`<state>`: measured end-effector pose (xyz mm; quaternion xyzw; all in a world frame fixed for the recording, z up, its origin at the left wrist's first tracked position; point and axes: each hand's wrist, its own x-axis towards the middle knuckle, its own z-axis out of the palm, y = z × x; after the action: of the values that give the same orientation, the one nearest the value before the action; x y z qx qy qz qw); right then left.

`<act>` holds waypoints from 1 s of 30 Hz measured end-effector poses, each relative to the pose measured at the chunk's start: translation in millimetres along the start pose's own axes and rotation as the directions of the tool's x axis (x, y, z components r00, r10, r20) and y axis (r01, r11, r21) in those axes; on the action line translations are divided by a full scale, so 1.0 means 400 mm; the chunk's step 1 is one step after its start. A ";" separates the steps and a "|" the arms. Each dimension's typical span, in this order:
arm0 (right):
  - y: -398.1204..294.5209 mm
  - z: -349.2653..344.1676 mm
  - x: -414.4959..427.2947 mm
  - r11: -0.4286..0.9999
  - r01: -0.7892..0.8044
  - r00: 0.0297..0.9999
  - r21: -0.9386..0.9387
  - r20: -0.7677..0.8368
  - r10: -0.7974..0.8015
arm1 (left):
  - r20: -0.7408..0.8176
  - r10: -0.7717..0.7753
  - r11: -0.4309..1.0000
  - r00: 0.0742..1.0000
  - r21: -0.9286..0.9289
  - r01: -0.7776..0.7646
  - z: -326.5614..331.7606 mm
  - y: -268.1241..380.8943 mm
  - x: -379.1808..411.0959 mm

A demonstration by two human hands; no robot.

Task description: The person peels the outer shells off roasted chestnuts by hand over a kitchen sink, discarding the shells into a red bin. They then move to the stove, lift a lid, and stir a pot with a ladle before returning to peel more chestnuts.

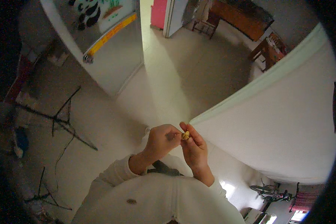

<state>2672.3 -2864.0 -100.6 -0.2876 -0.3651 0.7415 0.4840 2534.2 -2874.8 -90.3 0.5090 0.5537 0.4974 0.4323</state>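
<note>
A small yellowish-brown piece (186, 135), too small to name surely, is held up in front of my chest. The fingers and thumb of my right hand (195, 149) grip it from the right. My left hand (163, 140) meets it from the left, its fingertips pinched at the piece's edge; how much they hold is hidden. Both forearms come out of the sleeves of a light jacket (175, 196).
A white wall (268, 112) stands close on the right. At the upper left is a door panel with a yellow strip (112, 35). Black tripod-like stands (54, 117) are on the left floor. Wooden furniture (240, 21) stands beyond, and a bicycle (271, 191) is at the lower right.
</note>
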 end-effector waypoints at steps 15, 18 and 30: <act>-0.126 0.008 0.644 0.953 -0.260 0.938 0.154 -0.193 0.287 | 0.082 0.165 0.950 0.983 0.256 -0.181 -0.108 0.036 0.662; -0.113 -0.012 0.809 0.931 -0.253 0.951 0.264 -0.110 0.289 | 0.023 -0.007 0.999 1.000 0.039 0.007 -0.134 -0.016 0.806; -0.246 -0.175 1.459 0.861 -0.393 0.918 0.324 0.082 0.388 | 0.054 -0.396 0.771 0.917 -0.523 0.364 -0.118 -0.026 1.404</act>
<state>2563.2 -2278.2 -102.4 -0.2640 -0.1720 0.8769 0.3630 2425.7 -2321.7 -79.1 0.2345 0.5013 0.5460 0.6290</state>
